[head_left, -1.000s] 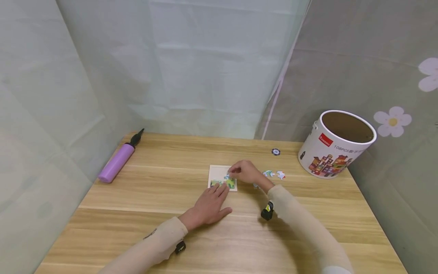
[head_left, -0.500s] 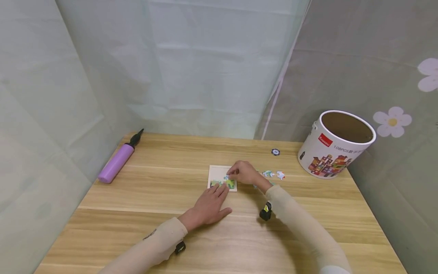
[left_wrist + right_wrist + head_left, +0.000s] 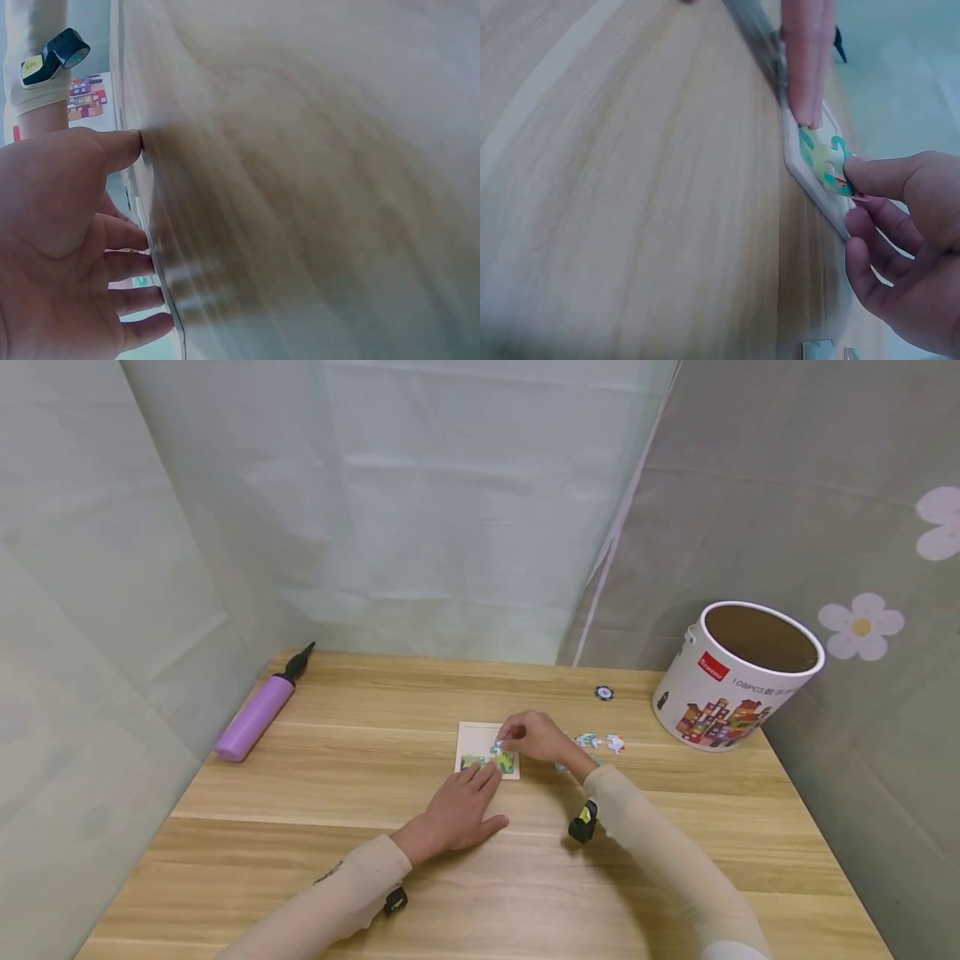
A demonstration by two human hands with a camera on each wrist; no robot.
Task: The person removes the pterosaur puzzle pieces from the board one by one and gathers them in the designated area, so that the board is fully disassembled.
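Observation:
A small square puzzle tray (image 3: 471,737) lies on the table, with green jigsaw pieces (image 3: 506,761) along its near side. My left hand (image 3: 460,810) has its fingers straight and rests their tips on the tray's near edge. In the left wrist view that hand (image 3: 71,232) shows its palm side. My right hand (image 3: 537,737) is over the tray's right side and pinches a jigsaw piece (image 3: 497,747) between thumb and finger. The right wrist view shows the thumb (image 3: 877,176) pressed on this piece, close against the green piece (image 3: 821,156). Part of the held piece is hidden.
Several loose jigsaw pieces (image 3: 589,741) lie right of the tray, some partly behind my right wrist. A round chip (image 3: 603,692) lies farther back. A white bucket (image 3: 720,702) stands at the back right, a purple hand pump (image 3: 258,717) at the left. Fabric curtains (image 3: 450,527) enclose the table.
My right hand keeps its pinch on the jigsaw piece and shifts very slightly over the tray. The left hand stays in place.

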